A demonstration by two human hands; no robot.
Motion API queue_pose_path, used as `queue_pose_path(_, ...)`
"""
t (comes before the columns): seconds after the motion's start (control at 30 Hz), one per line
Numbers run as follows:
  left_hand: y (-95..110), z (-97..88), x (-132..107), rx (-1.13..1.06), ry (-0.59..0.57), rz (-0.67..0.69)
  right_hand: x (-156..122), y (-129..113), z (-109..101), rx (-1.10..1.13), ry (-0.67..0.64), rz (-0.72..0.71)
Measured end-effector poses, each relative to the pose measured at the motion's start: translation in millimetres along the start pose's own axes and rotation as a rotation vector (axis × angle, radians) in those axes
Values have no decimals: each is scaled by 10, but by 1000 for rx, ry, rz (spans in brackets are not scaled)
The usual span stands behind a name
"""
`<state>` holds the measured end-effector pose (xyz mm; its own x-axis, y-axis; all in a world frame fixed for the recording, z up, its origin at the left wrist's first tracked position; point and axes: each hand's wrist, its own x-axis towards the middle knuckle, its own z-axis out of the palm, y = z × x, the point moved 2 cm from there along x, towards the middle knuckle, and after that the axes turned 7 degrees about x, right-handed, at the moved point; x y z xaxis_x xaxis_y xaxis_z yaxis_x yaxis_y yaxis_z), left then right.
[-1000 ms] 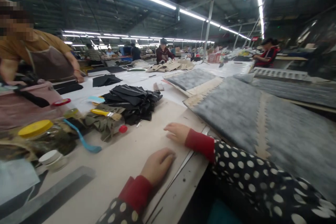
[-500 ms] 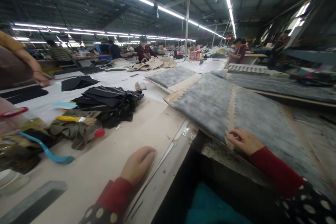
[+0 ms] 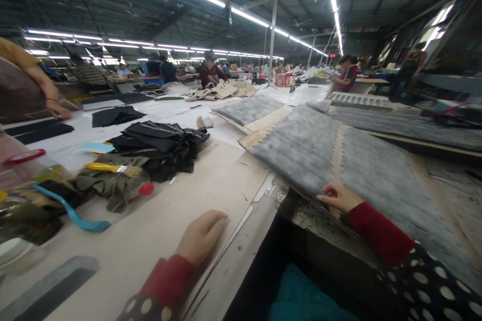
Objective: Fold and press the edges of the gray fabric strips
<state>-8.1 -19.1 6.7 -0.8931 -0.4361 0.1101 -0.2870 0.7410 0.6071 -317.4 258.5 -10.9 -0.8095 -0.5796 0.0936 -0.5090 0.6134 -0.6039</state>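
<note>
My left hand (image 3: 202,236) rests on the pale covered tabletop (image 3: 150,261), fingers together and lying flat, holding nothing. At the front edge of a grey panel (image 3: 293,145), my right hand (image 3: 341,197) has its fingers curled in toward the thumb. Whether anything thin is pinched there cannot be made out. The panel is mottled and is crossed by a tan strip (image 3: 338,153) with zigzag edges. Left of my left hand lie a blue curved tool (image 3: 71,210) and a yellow-handled brush (image 3: 109,167).
A pile of black cut pieces (image 3: 158,143) lies beyond the brush. A white tub (image 3: 17,256) and a grey bar (image 3: 56,286) are at the near left. Another person's hand (image 3: 56,109) is over black strips at far left. A dark gap (image 3: 271,256) separates table and panel.
My right hand has shifted a little left along the panel's front edge, off the tan strip. My left hand stays in place on the table; the view has turned slightly.
</note>
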Motion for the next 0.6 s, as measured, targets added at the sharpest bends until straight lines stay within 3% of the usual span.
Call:
queue_pose_path(0.17,0,-3,-12,-11,6,9,-87,-199,-23,79,144,-16)
queue_pose_path(0.37,46,-25,0,-15,-4,-12,-130,-603,3,223,194,-174)
queue_pose_path(0.47,63,-35,-9,-23,0,-15,-82,-958,90,196,220,-301)
queue_pose_path(0.6,42,-34,-26,-77,12,-30,-49,-1732,296,340,180,-563)
